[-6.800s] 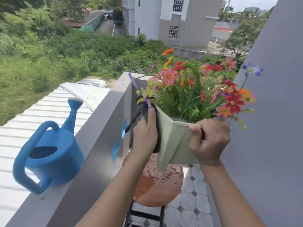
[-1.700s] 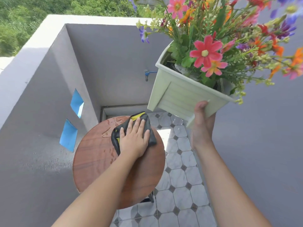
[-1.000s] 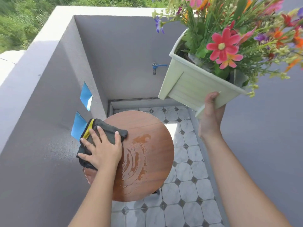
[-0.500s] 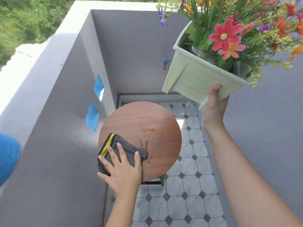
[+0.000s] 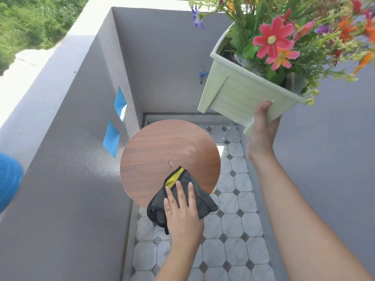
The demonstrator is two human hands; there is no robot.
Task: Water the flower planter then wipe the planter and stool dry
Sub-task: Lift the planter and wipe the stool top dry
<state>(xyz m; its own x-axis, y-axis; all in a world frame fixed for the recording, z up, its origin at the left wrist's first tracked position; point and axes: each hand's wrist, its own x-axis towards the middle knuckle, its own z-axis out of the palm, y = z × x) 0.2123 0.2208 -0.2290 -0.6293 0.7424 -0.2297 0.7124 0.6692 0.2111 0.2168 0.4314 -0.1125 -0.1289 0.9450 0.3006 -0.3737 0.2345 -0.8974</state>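
My right hand [image 5: 262,128] holds the pale green planter [image 5: 243,94] from below, tilted and lifted at the upper right, well above the stool. Bright mixed flowers [image 5: 274,39] fill it. The round wooden stool top [image 5: 154,157] lies below, centre, with a small wet patch [image 5: 179,157] near its middle. My left hand [image 5: 182,209] presses flat on a dark grey cloth with a yellow edge [image 5: 203,201] at the stool's near right rim, half over the edge.
A grey parapet wall [image 5: 67,138] with two blue diamond openings runs along the left. The blue watering can [image 5: 8,177] shows at the far left edge on the ledge. A blue tap [image 5: 202,75] sticks out of the far wall. Tiled floor [image 5: 233,230] lies below; a grey wall stands on the right.
My left hand slid the cloth from the stool's left side round to its near right rim. The wet patch has shrunk. The planter stays raised in my right hand.
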